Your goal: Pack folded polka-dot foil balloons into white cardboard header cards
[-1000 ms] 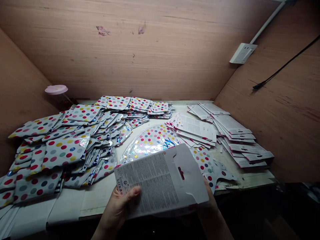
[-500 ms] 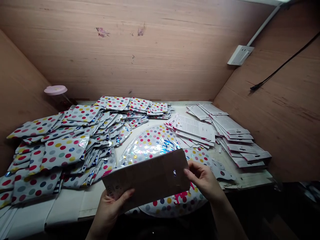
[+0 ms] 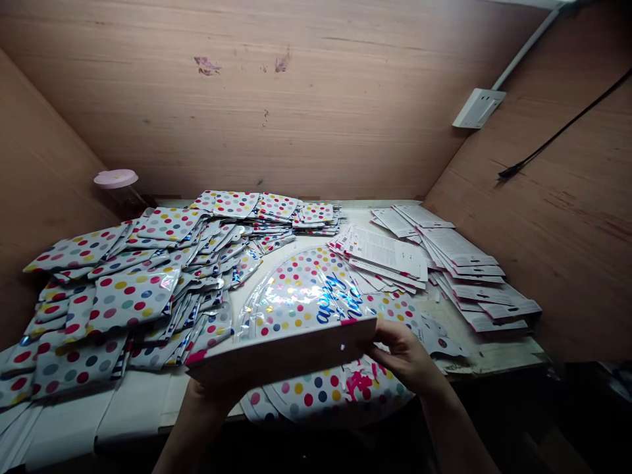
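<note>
- Holding one printed card [image 3: 281, 352] across the view, seen from head height, tilted nearly edge-on, with a pink mark at its left corner and a small pale hole near its right end.
- Left hand [image 3: 207, 401]: under the card's left end, bearing it from below; its fingers are hidden, so their spread cannot be told.
- Right hand [image 3: 407, 355]: closed narrowly on the card's right end, fingers curled against the edge.
- Round foil balloon [image 3: 301, 296]: flat, clear and iridescent, with multicoloured dots and blue script, lying on the surface directly beyond the card.
- Dotted foil sheet [image 3: 320, 395]: with pink lettering, lying below the card and under the right wrist; whether it joins the balloon is hidden.
- Flat polka-dot foil packets [image 3: 133, 296]: a large overlapping heap on the left of the surface, just beside the balloon.
- Stacks of printed cards [image 3: 385, 253]: fanned in rows on the right, touching the balloon's far edge.
- White-covered surface [image 3: 133, 421]: carries all of the above, between plywood walls [image 3: 296, 99].
- Pink-lidded jar [image 3: 116, 179]: far left corner.
- Wall socket [image 3: 478, 108]: white, on the right wall, with a white conduit [image 3: 523, 49] above it.
- Black cable [image 3: 557, 131]: runs down the right wall.
</note>
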Tool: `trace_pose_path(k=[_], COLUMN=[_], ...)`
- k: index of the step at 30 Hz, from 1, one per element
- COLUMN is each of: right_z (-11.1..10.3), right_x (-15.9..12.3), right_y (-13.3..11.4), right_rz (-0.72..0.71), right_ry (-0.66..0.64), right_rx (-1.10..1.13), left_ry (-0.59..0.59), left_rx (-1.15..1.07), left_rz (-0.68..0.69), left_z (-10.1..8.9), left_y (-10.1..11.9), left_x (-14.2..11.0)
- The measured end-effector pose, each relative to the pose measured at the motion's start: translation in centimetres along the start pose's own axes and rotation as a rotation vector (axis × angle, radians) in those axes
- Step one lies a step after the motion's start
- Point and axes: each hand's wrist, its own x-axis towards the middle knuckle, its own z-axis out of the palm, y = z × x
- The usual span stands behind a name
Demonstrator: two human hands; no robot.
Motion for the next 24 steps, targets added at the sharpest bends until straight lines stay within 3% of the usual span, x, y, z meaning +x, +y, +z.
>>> trace_pose_path(k=[2, 4, 8, 13, 17, 24], right_z=[0.3, 0.9, 2.0, 1.5, 1.3, 3.0], right_x=[0.5, 0.8, 0.7, 0.0, -0.1, 0.2], right_y=[1.4, 3.4, 5.5, 3.4, 2.1, 1.7], right_rz=[-0.032, -0.039, -0.01, 0.11, 0.181, 0.216], right_ry=[0.021, 0.062, 0.122, 0.075, 0.022, 0.225], right_rx=[-0.147, -0.219, -0.097, 0.129, 0.202, 0.23], left_ry=[-0.075, -0.115, -0.114, -0.243, -0.167, -0.04], left_rx=[0.052, 0.035, -0.061, -0.074, -0.09, -0.05], left_rz=[0.035, -0.026, -0.155, -0.198, -0.161, -0.055], left_z=[0.5, 0.9, 1.0, 0.8, 0.9, 0.5], left_y=[-0.8, -2.1, -4.4, -2.9, -2.0, -2.9], left_x=[0.9, 1.8, 2.8, 2.5, 1.4, -0.1])
